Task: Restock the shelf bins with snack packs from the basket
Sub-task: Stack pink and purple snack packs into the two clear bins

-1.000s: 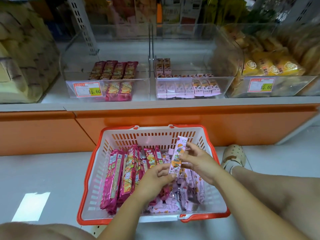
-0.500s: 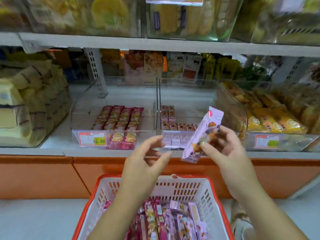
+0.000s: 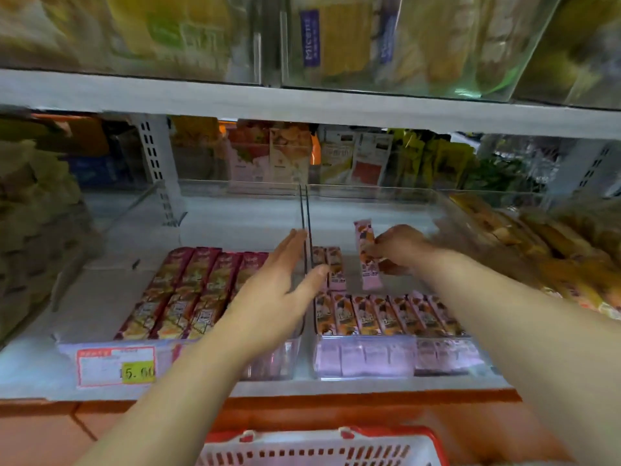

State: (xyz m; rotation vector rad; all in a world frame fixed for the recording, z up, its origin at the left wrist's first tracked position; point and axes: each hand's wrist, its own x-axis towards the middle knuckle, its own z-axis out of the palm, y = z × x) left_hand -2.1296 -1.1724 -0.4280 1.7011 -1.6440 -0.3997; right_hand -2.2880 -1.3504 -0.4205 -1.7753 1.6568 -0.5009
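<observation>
**Pack held lengthwise over the right bin**

Fingers and thumb of the right hand curl round a long, narrow, pale pink foil snack pack, pinching it along its right edge. The snack pack hangs over the clear plastic right bin, behind that bin's front row of matching pink packs and just right of two more that lie by the dividing wall. Its long axis runs front to back. The far end points toward the rear of the shelf and leans slightly left, and the near end points at the front row. Whether it touches the bin floor cannot be told.

The left hand is released and holds nothing, its fingers straight and together. It is spread over the wall between the two bins, with the thumb reaching across to the right side. Under it, the clear left bin holds long dark red packs, all lying front to back, with a red-bordered price label on its front. The white plastic basket with a red rim shows at the bottom edge.
</observation>
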